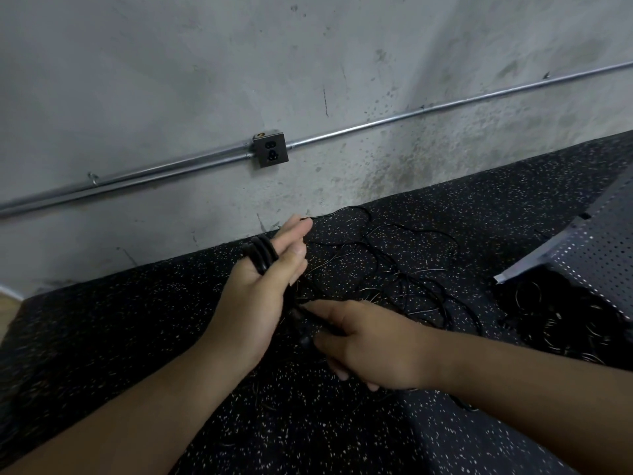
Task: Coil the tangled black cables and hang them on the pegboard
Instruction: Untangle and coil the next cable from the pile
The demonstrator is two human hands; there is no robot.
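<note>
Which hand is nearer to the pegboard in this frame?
Right. The right hand, pinching the cable, is left of the pegboard across the mat; the left hand, with coils round its fingers, is farther left.

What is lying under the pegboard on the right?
Black cable coils lie on the speckled floor below the pegboard edge. The board covers whatever lies farther under it.
</note>
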